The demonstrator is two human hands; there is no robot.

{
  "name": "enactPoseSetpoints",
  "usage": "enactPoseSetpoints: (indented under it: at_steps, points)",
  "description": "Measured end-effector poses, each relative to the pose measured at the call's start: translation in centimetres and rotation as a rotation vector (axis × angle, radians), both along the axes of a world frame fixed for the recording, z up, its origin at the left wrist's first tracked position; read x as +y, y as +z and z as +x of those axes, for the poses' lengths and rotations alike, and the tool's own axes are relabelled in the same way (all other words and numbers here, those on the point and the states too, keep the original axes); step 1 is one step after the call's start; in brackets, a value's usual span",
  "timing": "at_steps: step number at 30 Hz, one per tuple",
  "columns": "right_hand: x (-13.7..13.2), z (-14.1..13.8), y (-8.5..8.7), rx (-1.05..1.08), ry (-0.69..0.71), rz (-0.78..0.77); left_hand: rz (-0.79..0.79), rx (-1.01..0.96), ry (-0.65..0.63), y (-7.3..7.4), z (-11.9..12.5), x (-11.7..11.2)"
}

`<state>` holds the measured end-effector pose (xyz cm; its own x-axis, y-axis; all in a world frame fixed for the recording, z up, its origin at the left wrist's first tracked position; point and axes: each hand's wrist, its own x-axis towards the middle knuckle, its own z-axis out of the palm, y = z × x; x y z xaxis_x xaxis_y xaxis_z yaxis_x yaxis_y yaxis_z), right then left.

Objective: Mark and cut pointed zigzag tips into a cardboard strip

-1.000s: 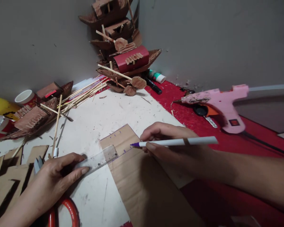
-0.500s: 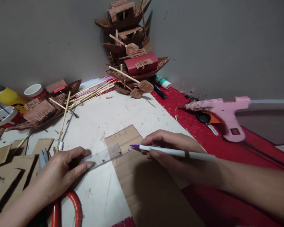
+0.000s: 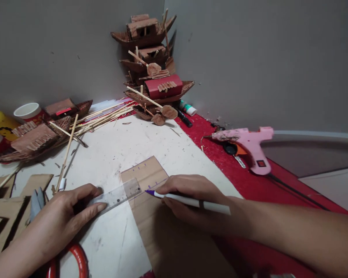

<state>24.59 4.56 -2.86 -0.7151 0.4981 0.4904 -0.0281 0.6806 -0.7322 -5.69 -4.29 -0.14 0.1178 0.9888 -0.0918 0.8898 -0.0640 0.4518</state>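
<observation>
A clear ruler (image 3: pixel 116 197) is pinched between the thumb and fingers of my left hand (image 3: pixel 78 210), its far end lying across a brown cardboard piece (image 3: pixel 152 210). Purple pen marks and a drawn line show on the cardboard's upper part. My right hand (image 3: pixel 191 197) grips a white felt-tip pen (image 3: pixel 185 199) with a purple tip, which points left just beside the ruler's end. Whether the tip touches the cardboard I cannot tell. Beneath my left wrist are red-handled scissors (image 3: pixel 79 258), their grey blades partly hidden.
Stacked cardboard boats (image 3: pixel 153 65) stand in the corner, with another model boat (image 3: pixel 42 139) at left near thin wooden sticks (image 3: pixel 104 117). A pink glue gun (image 3: pixel 249 144) lies right on the red surface (image 3: pixel 249 185). Cut cardboard pieces (image 3: pixel 8 208) are piled left.
My right hand has brought the pen tip left and down, closer to the ruler's end. The whole view has shifted slightly. My left hand keeps its hold on the ruler.
</observation>
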Motion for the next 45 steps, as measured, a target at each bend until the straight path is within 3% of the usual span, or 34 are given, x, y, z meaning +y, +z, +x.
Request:
enactPoseSetpoints:
  at_steps: [10, 22, 45]
  points:
    - [0.08, -0.39, -0.19, -0.050, 0.058, 0.014, -0.010, 0.043, 0.026, 0.00, 0.01, -0.09]
    - [0.17, -0.52, -0.33, -0.037, 0.065, 0.046, -0.045, -0.044, 0.038, 0.76, 0.43, 0.36]
    - [0.21, -0.69, 0.01, -0.044, 0.077, 0.037, -0.015, -0.096, 0.047, 0.11, -0.23, 0.25]
